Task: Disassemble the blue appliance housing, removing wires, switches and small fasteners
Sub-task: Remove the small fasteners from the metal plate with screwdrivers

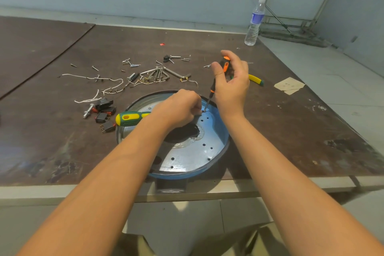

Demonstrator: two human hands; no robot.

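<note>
The right grip (230, 83) is wrapped around the handle of an orange-and-black screwdriver (224, 65), thumb raised. It holds the tool near upright, tip set on a small fastener (204, 111) inside the blue housing (221, 129). The left grip (179, 108), fingers bunched tight, appears to pinch that fastener beside the tip, though what lies between the fingertips is hidden.

The housing, a shallow round pan with a perforated plate, sits at the near edge of the surface (291, 131), its front just over the lip. A green-and-yellow screwdriver (133, 118) lies across its left rim, under the left forearm.

The step in hand looks like backing a screw out by the pan's far wall. The next move likely calls for steady downward pressure while turning, with the left grip ready to lift the screw free.

Past the pan lie white wires (93, 78), black switches (105, 110), hex keys (166, 73) and loose screws (131, 63). A water bottle (254, 23) stands at the far right corner. The roomiest stretches are along the left and right edges.
</note>
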